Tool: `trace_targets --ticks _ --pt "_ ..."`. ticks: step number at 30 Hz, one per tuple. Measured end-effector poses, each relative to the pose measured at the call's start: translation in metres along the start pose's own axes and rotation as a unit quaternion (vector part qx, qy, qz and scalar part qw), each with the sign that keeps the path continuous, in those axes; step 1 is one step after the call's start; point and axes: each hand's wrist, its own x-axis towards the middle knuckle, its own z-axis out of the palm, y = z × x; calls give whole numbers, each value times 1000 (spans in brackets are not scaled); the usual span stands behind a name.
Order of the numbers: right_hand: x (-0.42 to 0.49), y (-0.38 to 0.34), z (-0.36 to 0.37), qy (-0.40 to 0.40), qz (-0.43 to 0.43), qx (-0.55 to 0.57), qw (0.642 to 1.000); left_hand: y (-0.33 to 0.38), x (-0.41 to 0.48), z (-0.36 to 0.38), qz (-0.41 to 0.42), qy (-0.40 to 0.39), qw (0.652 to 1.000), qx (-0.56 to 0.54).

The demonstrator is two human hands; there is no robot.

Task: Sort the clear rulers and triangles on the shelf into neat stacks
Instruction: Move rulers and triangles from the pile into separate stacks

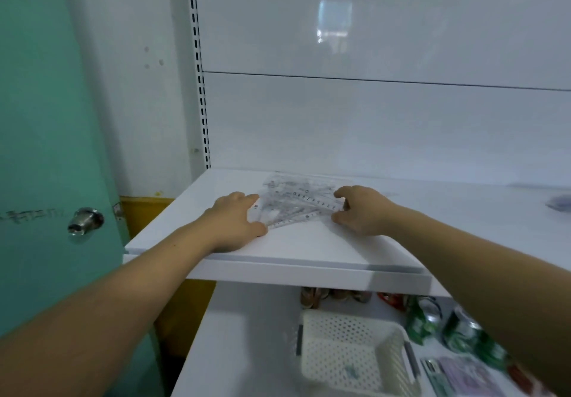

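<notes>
A loose pile of clear rulers and triangles [296, 200] lies on the white shelf [309, 248], near its back left part. My left hand [236, 219] rests flat on the shelf with its fingertips touching the pile's left end. My right hand [360, 209] is at the pile's right end, its fingers and thumb curled round the end of a clear ruler with printed numbers. The pieces overlap at mixed angles, so single shapes are hard to tell apart.
A green door [46, 149] with a metal knob [86, 220] stands at the left. On the lower shelf sit a white perforated basket [352, 356], green packets [432, 322] and other small goods. A slotted upright [199, 66] runs up the back panel.
</notes>
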Motion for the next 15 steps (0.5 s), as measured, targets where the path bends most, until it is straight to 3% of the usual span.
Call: trace_targets --ticks 4,15 --pt "-7 -1 -2 -9 -7 -3 1000 -4 0 -5 -16 -43 999 -8" --pt "-13 0 -3 44 -14 51 998 9 -16 -9 49 122 978 -159"
